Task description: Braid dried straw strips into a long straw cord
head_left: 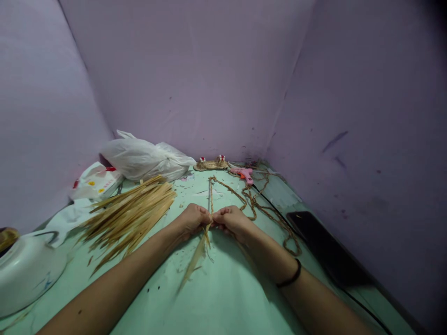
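Observation:
My left hand (195, 217) and my right hand (233, 220) meet at the middle, fingers pinched on the near end of a twisted fibre rope (211, 197). Loose flat dry fibre strips (196, 260) trail from the pinch toward me, to the lower left. Beyond my hands the rope runs straight away, bends at the back and continues to the right in loose coils (270, 213). A fanned pile of dry straw-coloured strips (134, 216) lies left of my left hand. My fingertips hide the exact joint.
A white bowl (31, 274) stands at the left edge. A white plastic bag (146, 156) and a printed box (96, 182) sit behind the strips. At the back are a woven piece (211, 165) and a pink glue gun (244, 174). A dark phone-like slab (326, 246) lies right.

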Tool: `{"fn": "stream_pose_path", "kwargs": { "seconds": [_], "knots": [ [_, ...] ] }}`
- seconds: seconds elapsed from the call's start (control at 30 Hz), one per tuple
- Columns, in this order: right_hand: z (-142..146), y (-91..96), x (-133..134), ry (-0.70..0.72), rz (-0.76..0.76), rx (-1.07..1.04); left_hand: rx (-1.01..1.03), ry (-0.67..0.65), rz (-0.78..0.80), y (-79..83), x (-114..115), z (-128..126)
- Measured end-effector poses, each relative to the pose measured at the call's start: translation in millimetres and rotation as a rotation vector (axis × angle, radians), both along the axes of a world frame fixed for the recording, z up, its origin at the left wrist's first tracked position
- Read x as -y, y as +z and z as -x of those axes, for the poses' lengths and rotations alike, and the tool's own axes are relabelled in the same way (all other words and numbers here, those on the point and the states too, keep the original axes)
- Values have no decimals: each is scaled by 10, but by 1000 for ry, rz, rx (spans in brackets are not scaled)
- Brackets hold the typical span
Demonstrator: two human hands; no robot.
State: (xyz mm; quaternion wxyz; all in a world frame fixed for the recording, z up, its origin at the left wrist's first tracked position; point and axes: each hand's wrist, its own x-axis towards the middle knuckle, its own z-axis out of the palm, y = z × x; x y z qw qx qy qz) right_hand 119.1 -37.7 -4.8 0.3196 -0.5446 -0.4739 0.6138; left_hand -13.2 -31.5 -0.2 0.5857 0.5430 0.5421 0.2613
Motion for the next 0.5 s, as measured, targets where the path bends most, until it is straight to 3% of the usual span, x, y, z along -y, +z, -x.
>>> {"fn": "stream_pose_path", "kwargs": {
  "seconds": [0.17,0.33,0.43,0.5],
  "knots": [
    [-35,-108,-43,23,-85,166,-248,-11,-78,54,-31,27],
    [-1,-111,-12,16,-71,110,-531,-7,-272,168,86,-2],
    [32,-108,9,-33,-43,17,-563,46,-443,160,287,-134],
    [46,-105,25,-78,-38,-21,-473,96,-437,128,422,-228]
  ]
}}
